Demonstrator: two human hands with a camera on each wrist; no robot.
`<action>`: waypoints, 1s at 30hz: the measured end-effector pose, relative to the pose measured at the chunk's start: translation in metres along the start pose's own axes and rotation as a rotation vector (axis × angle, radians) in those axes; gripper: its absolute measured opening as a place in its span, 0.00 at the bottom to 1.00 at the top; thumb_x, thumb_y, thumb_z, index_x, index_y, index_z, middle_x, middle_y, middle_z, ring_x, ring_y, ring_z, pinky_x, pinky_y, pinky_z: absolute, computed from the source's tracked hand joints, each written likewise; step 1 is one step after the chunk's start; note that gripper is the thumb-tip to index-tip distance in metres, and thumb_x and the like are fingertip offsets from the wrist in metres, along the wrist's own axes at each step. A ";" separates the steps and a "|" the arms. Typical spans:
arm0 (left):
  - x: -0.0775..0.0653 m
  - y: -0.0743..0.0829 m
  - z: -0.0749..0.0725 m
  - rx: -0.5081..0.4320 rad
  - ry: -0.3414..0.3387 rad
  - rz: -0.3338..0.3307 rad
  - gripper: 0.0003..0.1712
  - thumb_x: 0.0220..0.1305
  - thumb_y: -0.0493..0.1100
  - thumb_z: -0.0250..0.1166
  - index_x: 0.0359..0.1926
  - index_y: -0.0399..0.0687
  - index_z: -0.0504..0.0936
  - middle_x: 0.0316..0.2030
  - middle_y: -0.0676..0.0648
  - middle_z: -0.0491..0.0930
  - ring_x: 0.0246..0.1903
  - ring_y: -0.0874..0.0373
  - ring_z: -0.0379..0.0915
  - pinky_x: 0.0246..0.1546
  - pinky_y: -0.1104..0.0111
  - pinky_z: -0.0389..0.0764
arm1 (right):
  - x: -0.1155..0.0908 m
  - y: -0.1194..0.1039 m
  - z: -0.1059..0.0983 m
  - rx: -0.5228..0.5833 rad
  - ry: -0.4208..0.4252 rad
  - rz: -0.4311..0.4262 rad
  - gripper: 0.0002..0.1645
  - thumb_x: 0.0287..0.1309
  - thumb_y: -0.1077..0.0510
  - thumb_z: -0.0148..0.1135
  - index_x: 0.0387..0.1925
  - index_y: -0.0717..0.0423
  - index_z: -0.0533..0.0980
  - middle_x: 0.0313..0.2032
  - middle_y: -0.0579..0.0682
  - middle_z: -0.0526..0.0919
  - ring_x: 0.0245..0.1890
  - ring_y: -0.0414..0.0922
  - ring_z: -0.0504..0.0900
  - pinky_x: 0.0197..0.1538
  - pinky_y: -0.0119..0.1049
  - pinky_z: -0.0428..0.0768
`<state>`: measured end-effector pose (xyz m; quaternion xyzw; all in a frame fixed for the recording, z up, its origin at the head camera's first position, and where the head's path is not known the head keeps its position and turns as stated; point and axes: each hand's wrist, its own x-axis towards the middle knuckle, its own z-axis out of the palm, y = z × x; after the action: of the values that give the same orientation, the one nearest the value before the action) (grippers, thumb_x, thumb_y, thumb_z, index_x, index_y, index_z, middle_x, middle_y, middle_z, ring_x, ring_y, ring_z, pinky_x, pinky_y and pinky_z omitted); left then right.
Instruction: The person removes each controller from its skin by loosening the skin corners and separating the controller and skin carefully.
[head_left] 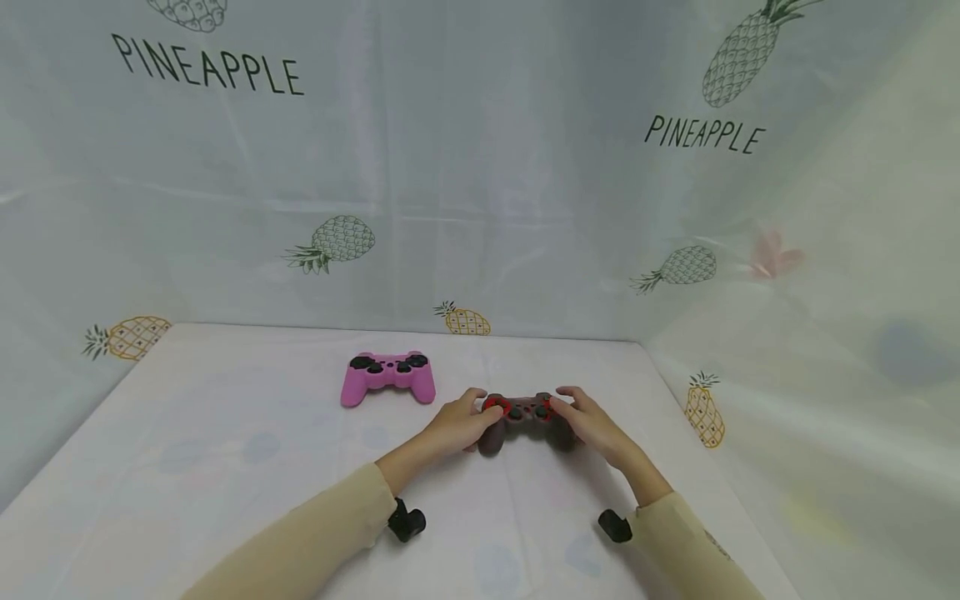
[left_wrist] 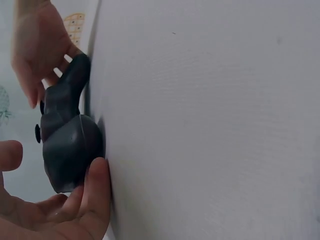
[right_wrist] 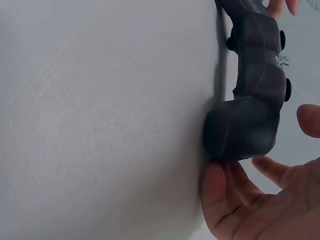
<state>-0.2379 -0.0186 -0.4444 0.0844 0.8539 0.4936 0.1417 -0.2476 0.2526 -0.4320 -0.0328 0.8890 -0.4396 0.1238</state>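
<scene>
A dark game controller with red rings on its top [head_left: 528, 410] lies on the white-covered table, one handle toward each hand. My left hand [head_left: 459, 423] is at its left side; in the left wrist view the fingertips [left_wrist: 97, 172] touch the handle low down while the thumb stands off its top. On the other side is my right hand [head_left: 592, 427]. The right wrist view has these fingers [right_wrist: 215, 185] fairly straight against the handle's outer end, close over the table, and the thumb [right_wrist: 310, 120] apart from the controller.
A pink game controller [head_left: 387, 375] with black buttons lies farther back, left of the dark one. Behind the table [head_left: 247, 500] hangs a pale curtain [head_left: 480, 167] printed with pineapples, and it continues along the right side. Black wrist cameras [head_left: 407, 521] jut from beside both sleeves.
</scene>
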 end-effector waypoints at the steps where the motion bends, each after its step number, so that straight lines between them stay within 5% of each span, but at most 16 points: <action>1: 0.001 0.000 0.001 -0.001 -0.001 -0.009 0.39 0.76 0.62 0.60 0.77 0.47 0.66 0.49 0.44 0.84 0.26 0.55 0.79 0.33 0.66 0.76 | 0.000 0.000 0.001 -0.001 -0.006 0.008 0.40 0.80 0.37 0.51 0.79 0.58 0.60 0.70 0.65 0.72 0.64 0.60 0.75 0.60 0.56 0.79; 7: 0.004 0.001 0.004 0.010 -0.005 -0.029 0.38 0.77 0.63 0.59 0.77 0.49 0.67 0.40 0.43 0.82 0.25 0.54 0.79 0.30 0.66 0.76 | 0.001 -0.003 0.003 -0.039 -0.021 0.013 0.39 0.80 0.38 0.52 0.79 0.56 0.60 0.74 0.67 0.68 0.73 0.64 0.69 0.68 0.63 0.71; 17: 0.006 0.004 0.010 0.052 0.027 -0.023 0.35 0.78 0.59 0.59 0.75 0.46 0.69 0.54 0.37 0.83 0.29 0.55 0.78 0.30 0.65 0.74 | 0.007 -0.004 0.005 -0.064 -0.035 -0.002 0.29 0.81 0.43 0.52 0.71 0.56 0.71 0.68 0.61 0.75 0.67 0.59 0.72 0.66 0.61 0.71; 23: 0.008 0.003 0.010 0.054 0.038 -0.014 0.34 0.77 0.58 0.61 0.74 0.45 0.70 0.49 0.39 0.84 0.26 0.54 0.78 0.28 0.66 0.76 | 0.007 -0.003 0.006 -0.074 -0.011 -0.014 0.29 0.81 0.45 0.53 0.71 0.57 0.72 0.64 0.60 0.77 0.62 0.55 0.75 0.62 0.56 0.75; 30: 0.010 -0.005 0.003 0.108 0.061 0.018 0.33 0.76 0.58 0.63 0.72 0.45 0.72 0.52 0.41 0.85 0.52 0.48 0.81 0.54 0.49 0.78 | 0.001 -0.011 0.012 -0.052 0.009 -0.018 0.28 0.79 0.46 0.55 0.70 0.57 0.72 0.63 0.60 0.80 0.62 0.55 0.78 0.62 0.56 0.76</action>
<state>-0.2462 -0.0163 -0.4517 0.0845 0.8824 0.4505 0.1066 -0.2460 0.2367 -0.4307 -0.0421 0.9005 -0.4174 0.1148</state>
